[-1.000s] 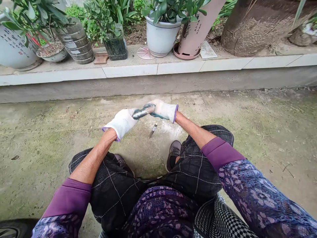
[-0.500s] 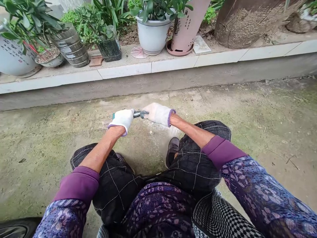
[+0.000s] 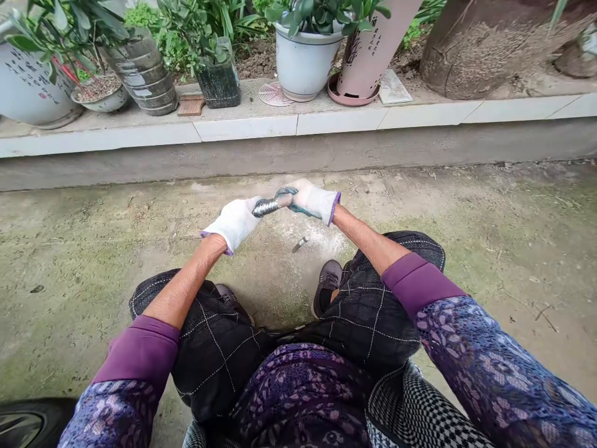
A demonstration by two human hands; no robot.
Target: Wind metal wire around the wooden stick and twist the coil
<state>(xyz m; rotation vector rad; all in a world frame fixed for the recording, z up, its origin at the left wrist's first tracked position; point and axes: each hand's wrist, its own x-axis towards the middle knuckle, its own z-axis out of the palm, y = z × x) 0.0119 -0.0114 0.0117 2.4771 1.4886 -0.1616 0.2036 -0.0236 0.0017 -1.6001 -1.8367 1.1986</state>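
Observation:
Both my hands wear white knit gloves with purple cuffs and are held out above the concrete ground between my knees. My left hand point(image 3: 236, 221) is closed round one end of a short silvery ridged metal rod point(image 3: 265, 206). My right hand point(image 3: 311, 200) is closed on a teal-handled tool point(image 3: 295, 210) whose end meets the rod's other end. A small metal piece point(image 3: 301, 243) lies on the ground just below my hands, on a pale dusty patch.
A raised tiled ledge point(image 3: 298, 124) runs across the back with a white flowerpot point(image 3: 305, 59), a pink pot point(image 3: 364, 59), a dark pot point(image 3: 219, 84), a cut plastic bottle planter point(image 3: 142, 71) and a tree trunk point(image 3: 485, 43). My shoes point(image 3: 326, 283) rest on mossy concrete.
My hands dipped down and left half a second ago, then came back up and right to about where they were. The small metal piece shows again on the ground.

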